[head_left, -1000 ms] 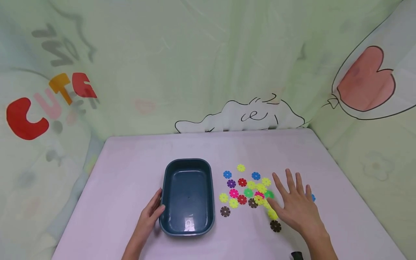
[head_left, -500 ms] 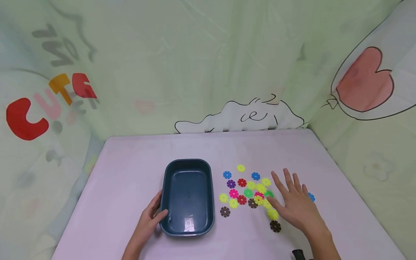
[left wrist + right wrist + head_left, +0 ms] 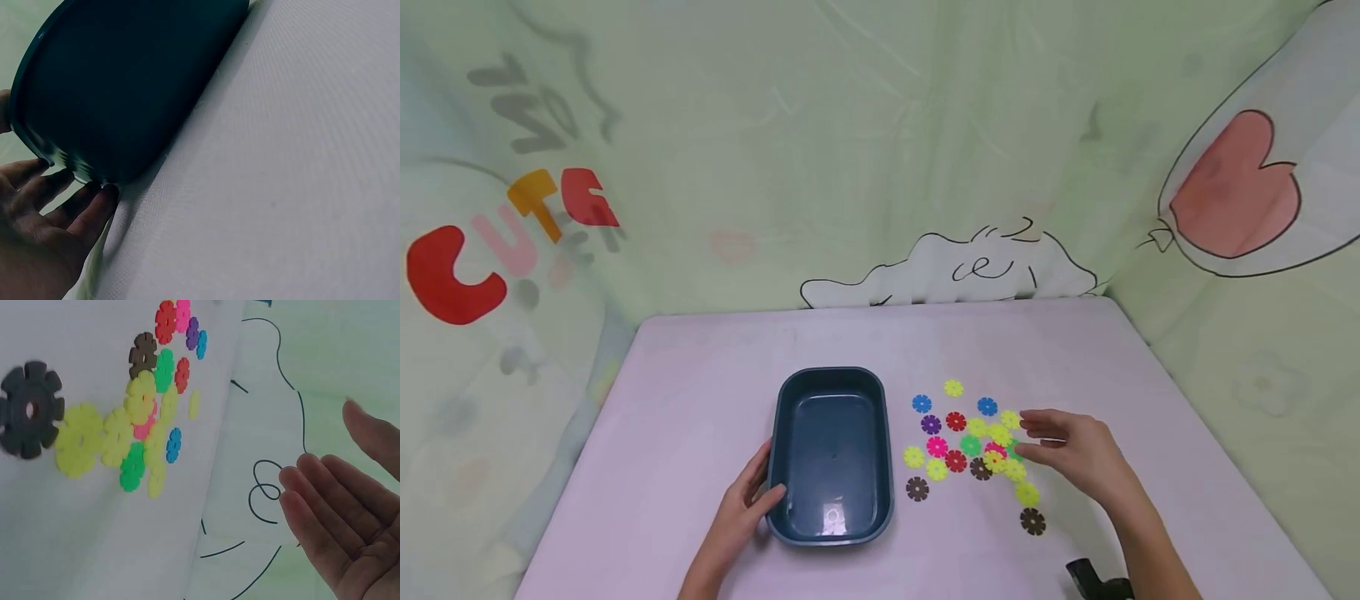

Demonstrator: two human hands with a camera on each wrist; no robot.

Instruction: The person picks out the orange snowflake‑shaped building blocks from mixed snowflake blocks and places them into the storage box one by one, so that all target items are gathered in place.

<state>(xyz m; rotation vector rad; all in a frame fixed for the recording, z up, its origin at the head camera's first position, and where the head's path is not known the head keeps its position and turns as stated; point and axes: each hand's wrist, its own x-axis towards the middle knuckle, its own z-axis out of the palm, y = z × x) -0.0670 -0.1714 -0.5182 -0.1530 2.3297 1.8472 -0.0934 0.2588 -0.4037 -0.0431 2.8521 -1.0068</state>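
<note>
The dark blue tray (image 3: 832, 467) is gripped by the left hand (image 3: 737, 508), the thumb laid at the rim and the fingers set against the outer wall; it is placed a little nearer the left edge of the worktop (image 3: 715, 367) than the right. Over to the right side now, where the notched discs (image 3: 956, 461) are strewn between the tray and the worktop's right edge, the right hand (image 3: 1078, 450) is poised above the pieces nearest that edge, thumb parted from fingers, nothing held. And here is where trouble could be met! Several yellow discs (image 3: 1000, 435) are overlapped with their neighbours, so a second piece might well be dragged along if only one is pinched. Thin and flat as they look, they could easily be slipped past by the fingertips and pushed across the worktop instead. The dark disc (image 3: 1033, 522), lowest of the spread, could be brushed aside by the forearm if the wrist is dropped too low. As for the tray, it could be tipped or slid if the rim is pressed too hard by that thumb. Whether the black object (image 3: 1097, 581) beside the right forearm is loose or worn cannot be told; if loose, it could be knocked.
</note>
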